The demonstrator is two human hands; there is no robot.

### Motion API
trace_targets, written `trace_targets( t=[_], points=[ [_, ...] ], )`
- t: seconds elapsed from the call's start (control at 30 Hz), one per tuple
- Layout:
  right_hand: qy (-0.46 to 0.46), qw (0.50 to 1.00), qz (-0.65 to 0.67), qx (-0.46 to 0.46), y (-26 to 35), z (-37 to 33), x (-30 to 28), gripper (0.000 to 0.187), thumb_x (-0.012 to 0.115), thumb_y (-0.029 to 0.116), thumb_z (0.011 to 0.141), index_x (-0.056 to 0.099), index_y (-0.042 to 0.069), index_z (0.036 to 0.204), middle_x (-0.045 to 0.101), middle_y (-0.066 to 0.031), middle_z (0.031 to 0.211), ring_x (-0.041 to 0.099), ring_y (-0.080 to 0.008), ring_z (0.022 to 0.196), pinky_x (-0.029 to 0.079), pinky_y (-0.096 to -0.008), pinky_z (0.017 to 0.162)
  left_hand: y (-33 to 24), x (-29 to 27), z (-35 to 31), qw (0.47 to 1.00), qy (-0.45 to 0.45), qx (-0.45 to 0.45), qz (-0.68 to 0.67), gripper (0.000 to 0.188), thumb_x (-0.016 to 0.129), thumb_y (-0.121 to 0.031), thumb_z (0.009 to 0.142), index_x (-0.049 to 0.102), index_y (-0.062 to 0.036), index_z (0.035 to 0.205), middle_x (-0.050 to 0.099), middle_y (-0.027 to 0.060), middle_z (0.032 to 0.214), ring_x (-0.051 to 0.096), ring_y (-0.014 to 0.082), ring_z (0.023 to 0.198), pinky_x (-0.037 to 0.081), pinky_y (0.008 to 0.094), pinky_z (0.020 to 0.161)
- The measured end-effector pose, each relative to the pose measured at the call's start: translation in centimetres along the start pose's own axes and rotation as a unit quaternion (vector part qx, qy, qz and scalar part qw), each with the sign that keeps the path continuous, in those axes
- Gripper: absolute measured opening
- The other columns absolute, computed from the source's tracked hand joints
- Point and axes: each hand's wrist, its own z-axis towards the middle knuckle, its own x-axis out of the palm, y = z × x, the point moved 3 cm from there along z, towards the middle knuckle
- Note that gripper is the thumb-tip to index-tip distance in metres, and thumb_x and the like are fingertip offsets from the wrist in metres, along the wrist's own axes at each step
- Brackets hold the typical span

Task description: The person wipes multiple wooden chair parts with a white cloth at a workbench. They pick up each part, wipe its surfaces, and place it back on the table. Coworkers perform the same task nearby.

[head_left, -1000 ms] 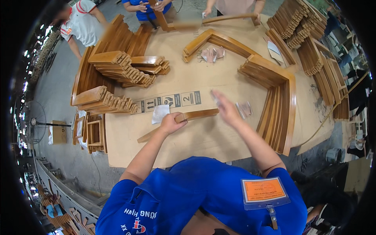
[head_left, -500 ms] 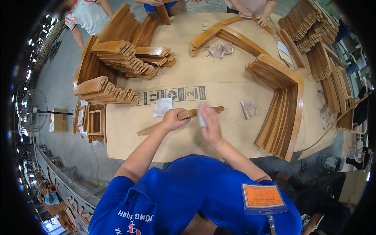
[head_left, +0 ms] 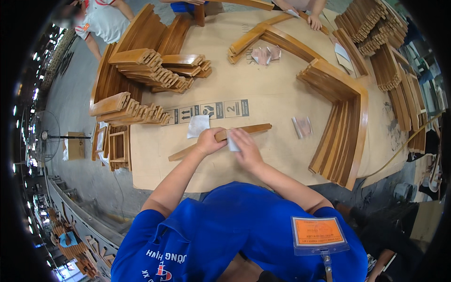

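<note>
My left hand (head_left: pixel 210 142) is wrapped round a slim brown wooden bar (head_left: pixel 256 128), which lies slantwise just above the cardboard-covered table; its lower left end shows beyond my wrist. Close beside it, my right hand (head_left: pixel 246 149) presses a folded pale piece of sandpaper (head_left: pixel 232 143) against the bar, fingers closed over it. The part of the bar under both hands is hidden. A white sheet (head_left: pixel 198 126) lies flat just behind my left hand. To the right of the bar rests a curled, shiny-looking scrap (head_left: pixel 302 128).
Angled wooden frame parts (head_left: pixel 336 103) stand nested at the right. More stacks (head_left: pixel 141 66) fill the left side, and others (head_left: pixel 371 28) the far right. A joined pair of parts (head_left: pixel 286 44) and crumpled scraps (head_left: pixel 266 55) lie at the back. Co-workers' hands (head_left: pixel 314 21) work at the far edge.
My right hand has come down and left along the bar, bringing the sandpaper closer to my left hand. At the far edge, a co-worker's long wooden piece has come into view.
</note>
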Motion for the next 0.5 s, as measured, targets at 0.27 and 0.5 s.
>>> trace_targets(
  t=[0.27, 0.5],
  points=[
    [-0.057, 0.995, -0.025, 0.08, -1.7, 0.0, -1.3, 0.062, 0.06, -0.001, 0.069, 0.05, 0.006, 0.13, 0.048, -0.0127, 0.137, 0.041, -0.0373, 0.125, 0.036, -0.0448, 0.103, -0.3, 0.0, -0.1, 1.0, 0.015, -0.012, 0.013, 0.035, 0.075, -0.022, 0.07, 0.067, -0.0048, 0.1, 0.069, 0.0154, 0.089, 0.067, 0.0284, 0.081, 0.052, 0.0349, 0.073],
    [-0.027, 0.999, -0.005, -0.021, -0.3, -0.4, -0.3, 0.055, 0.061, 0.004, 0.072, 0.049, 0.0, 0.126, 0.048, -0.015, 0.127, 0.044, -0.0372, 0.117, 0.038, -0.0442, 0.1, -1.2, -0.2, 0.0, 1.0, 0.003, 0.012, 0.008, 0.037, 0.074, -0.031, 0.071, 0.068, -0.007, 0.098, 0.069, 0.0147, 0.087, 0.067, 0.0298, 0.079, 0.052, 0.0362, 0.072]
  ],
)
